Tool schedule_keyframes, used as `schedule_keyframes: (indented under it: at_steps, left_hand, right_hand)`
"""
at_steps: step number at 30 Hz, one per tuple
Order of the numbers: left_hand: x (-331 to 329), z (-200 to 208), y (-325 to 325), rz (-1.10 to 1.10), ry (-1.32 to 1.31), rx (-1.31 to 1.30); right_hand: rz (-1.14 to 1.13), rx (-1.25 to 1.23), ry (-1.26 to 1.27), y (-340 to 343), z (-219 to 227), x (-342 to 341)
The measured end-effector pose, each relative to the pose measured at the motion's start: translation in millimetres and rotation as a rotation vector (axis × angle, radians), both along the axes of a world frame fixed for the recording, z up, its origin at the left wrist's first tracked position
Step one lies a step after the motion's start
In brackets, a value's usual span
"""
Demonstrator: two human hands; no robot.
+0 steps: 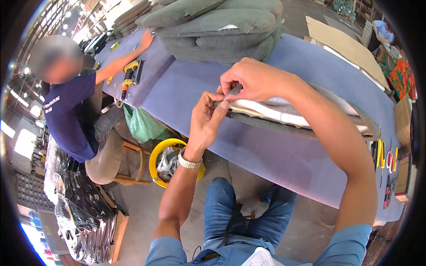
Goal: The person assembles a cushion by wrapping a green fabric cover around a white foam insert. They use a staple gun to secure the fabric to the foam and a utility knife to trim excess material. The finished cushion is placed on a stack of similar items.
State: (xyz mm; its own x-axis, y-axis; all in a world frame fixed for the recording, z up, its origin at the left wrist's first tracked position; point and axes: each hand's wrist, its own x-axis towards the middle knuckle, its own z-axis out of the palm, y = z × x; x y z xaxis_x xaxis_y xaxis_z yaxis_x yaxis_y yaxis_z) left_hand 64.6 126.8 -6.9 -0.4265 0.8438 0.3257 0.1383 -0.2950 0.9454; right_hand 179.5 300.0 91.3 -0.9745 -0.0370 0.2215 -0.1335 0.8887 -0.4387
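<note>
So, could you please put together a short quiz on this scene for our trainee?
1. True or false: a metal-banded wristwatch is on the person's left wrist.
2. Multiple choice: seen in this picture, where does the yellow-and-black staple gun lie relative to the stack of grey-green cushions? A) to its left B) to its right C) on top of it
3. Open: what are the person's left hand and right hand pinching?

Key:
1. True.
2. A.
3. Grey fabric at the left end of the pale-layered upholstery piece.
</note>
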Motion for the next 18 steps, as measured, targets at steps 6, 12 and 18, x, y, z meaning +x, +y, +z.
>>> schedule_keyframes:
  at_steps: [6,12,18]
  left_hand:
    - [1.8,1.8,-9.6,-0.028,0.164,-0.011]
    - [0.8,35.2,-8.3,-0.078,0.232,-0.178]
    - [1.2,78.4,-8.1,0.007,0.775,-0.325]
  right_hand:
    - [0.008,-0.185,-0.051,-1.9,-11.4,5.4]
    - [-0.057,-0.105,-0.117,3.1,-1.1,12.2]
    - [-0.081,-0.048,-0.049,0.5,7.6,20.7]
